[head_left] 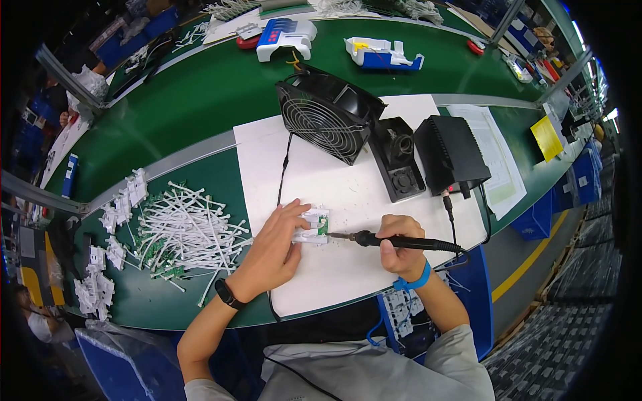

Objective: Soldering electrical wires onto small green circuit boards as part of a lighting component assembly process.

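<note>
My left hand [275, 248] holds down a small white plastic housing [307, 237] on the white sheet [321, 281], its fingers over the left side. A small green circuit board [323, 224] sits at the housing's right end. My right hand [400, 247] is closed around the black handle of a soldering iron [428, 244]. The iron points left, and its tip is at the board's lower right edge; whether it touches cannot be made out. Left of my left hand lies a heap of white cables [190, 230] with small green boards on some ends.
Beyond my hands stand a black fan [328, 113], a black soldering iron stand [398, 160] and a black power unit [451, 154]. More white plastic housings [97, 291] are piled at the far left. Blue-and-white casings [286, 39] rest on the green back surface. A cord trails from the iron.
</note>
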{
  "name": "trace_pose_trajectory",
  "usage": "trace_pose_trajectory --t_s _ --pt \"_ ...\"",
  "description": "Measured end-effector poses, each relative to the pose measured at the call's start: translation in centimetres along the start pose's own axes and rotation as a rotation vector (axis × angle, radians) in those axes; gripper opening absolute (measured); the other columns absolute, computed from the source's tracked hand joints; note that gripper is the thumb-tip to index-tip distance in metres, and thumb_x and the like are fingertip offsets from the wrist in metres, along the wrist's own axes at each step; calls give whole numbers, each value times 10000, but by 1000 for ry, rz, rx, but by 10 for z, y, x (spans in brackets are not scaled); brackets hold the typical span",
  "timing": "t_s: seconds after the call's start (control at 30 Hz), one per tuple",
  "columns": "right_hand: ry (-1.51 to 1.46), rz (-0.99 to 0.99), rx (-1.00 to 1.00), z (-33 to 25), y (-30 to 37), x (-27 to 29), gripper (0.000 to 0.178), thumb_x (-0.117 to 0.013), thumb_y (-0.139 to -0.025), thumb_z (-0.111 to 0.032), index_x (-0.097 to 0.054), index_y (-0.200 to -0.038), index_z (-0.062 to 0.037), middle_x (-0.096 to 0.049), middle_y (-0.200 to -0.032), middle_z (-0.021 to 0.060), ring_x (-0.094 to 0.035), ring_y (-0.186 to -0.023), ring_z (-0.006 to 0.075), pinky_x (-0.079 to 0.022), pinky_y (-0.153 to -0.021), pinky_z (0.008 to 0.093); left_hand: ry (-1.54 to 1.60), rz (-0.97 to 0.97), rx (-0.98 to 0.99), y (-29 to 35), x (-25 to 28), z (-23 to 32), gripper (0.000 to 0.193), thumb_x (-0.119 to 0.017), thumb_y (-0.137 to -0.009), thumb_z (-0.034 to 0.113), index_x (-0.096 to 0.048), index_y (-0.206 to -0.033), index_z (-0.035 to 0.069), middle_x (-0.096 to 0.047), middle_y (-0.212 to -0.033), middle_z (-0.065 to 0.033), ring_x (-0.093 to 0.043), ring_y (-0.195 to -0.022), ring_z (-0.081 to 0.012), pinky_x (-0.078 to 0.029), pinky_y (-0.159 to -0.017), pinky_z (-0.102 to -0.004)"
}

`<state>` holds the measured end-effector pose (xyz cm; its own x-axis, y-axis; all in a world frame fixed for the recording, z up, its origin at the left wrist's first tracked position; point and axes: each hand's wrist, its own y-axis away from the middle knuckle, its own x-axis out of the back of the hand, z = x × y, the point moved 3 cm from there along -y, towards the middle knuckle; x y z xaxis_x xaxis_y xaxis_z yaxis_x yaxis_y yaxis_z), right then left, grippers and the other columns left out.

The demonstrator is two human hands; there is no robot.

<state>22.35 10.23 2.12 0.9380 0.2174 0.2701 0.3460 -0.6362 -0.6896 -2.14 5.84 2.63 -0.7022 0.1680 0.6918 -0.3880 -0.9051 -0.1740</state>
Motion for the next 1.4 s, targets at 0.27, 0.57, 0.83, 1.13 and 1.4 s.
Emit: trace_pose_trajectory --t_s 0.27,0.57,0.83,1.13,1.4 --pt "-87 59 -83 6 3 1 121 -624 -832 -72 -536 -874 -1 -503 -597 74 -442 -474 142 -354 -464 280 7 0 -1 0 1 1 393 -541 -784 -89 -466 -1143 53 -489 -1422 -203 -368 -1412 -418 -213 -1211 -521" --pt "-191 208 -160 11 10 3 152 -608 -897 -120 -530 -890 10 -494 -658 52 -403 -551 93 -320 -506 250 -6 -3 3 -1 0 2 394 -541 -793 -79 -469 -1157 53 -484 -1430 -192 -367 -1414 -397 -236 -1203 -517" --pt "-144 160 -102 8 9 1 178 -601 -910 -144 -527 -880 15 -496 -663 73 -428 -553 110 -324 -494 262 -28 4 4 1 3 2 404 -558 -789 -70 -473 -1164 55 -500 -1423 -182 -388 -1401 -390 -268 -1185 -509" --pt "-110 394 -75 8 11 4 182 -555 -960 -157 -491 -981 12 -502 -741 72 -401 -610 102 -322 -564 251 -199 201 -72 -3 -5 5 354 -825 -731 167 -725 -1063 97 -631 -1259 -134 -579 -1135 -317 -482 -927 -390" --pt "-59 484 -174 15 15 8 150 -620 -925 -64 -538 -1020 18 -565 -767 82 -494 -634 114 -400 -612 238 -396 243 1 -10 -34 26 452 -759 -796 243 -663 -1180 24 -558 -1262 -197 -531 -1004 -300 -488 -788 -381"
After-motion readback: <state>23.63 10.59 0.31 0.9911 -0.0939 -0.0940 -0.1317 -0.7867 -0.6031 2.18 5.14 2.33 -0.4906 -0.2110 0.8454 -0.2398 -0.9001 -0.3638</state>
